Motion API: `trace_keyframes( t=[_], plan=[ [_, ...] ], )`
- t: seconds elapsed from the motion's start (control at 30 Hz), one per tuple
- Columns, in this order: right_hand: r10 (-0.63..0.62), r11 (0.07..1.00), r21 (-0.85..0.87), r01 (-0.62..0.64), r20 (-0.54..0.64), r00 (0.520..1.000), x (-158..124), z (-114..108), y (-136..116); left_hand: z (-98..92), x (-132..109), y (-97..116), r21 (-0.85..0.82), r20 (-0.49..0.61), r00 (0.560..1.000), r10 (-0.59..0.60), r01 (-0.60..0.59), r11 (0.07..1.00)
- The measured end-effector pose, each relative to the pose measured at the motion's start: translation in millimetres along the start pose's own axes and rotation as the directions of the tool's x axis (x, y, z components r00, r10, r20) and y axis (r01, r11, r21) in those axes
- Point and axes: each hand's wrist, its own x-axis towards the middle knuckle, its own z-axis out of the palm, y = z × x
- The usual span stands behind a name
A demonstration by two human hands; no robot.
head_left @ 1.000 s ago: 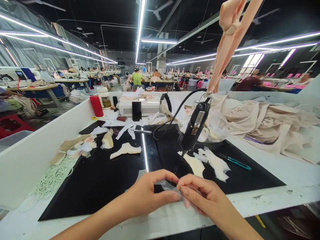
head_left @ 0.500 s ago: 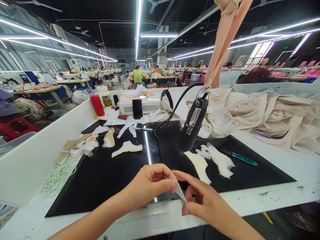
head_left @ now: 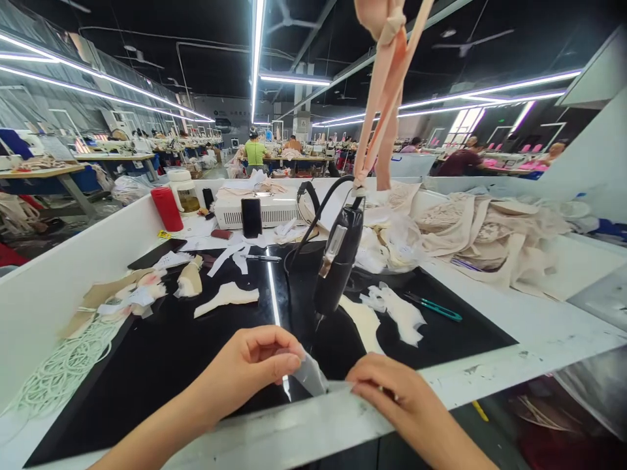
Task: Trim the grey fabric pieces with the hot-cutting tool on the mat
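Note:
My left hand (head_left: 249,365) and my right hand (head_left: 392,398) are at the front edge of the black work mat (head_left: 171,352). Both pinch one thin translucent strip (head_left: 311,377) stretched between them, the left holding its upper end and the right its lower end near the table edge. Just beyond my hands a black handheld tool (head_left: 339,258) hangs point down on a peach fabric strap (head_left: 386,98) with a black cord. Cream fabric pieces (head_left: 386,316) lie on the mat behind it.
Green-handled snips (head_left: 434,307) lie on the mat at right. A heap of beige fabric (head_left: 490,228) fills the right side, white cord (head_left: 63,365) the left. A red bottle (head_left: 166,209), a phone (head_left: 251,217) and a white box (head_left: 267,209) stand at the back. Other workers sit at distant tables.
My hands have drawn apart, the right dropping to the table edge, so the strip is now pulled out between them. My view has shifted to the right.

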Motion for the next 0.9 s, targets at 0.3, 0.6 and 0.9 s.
trace_keyframes(
  t=[0.3, 0.6, 0.9],
  plan=[
    [0.110, 0.913, -0.278, -0.299, -0.538, 0.835, 21, -83, 62, -5.8, -2, -13, 0.060, 0.003, 0.999, -0.045, 0.045, 0.997],
    [0.074, 0.992, -0.075, -0.102, -0.302, 0.951, 16, -26, 17, 3.0, -5, -6, 0.017, 0.027, 0.991, -0.128, 0.128, 0.992],
    [0.086, 0.924, 0.342, -0.172, 0.251, 0.964, 33, 23, -43, 1.7, -7, -6, 0.041, 0.121, 0.990, -0.078, 0.074, 0.996]
  ],
)
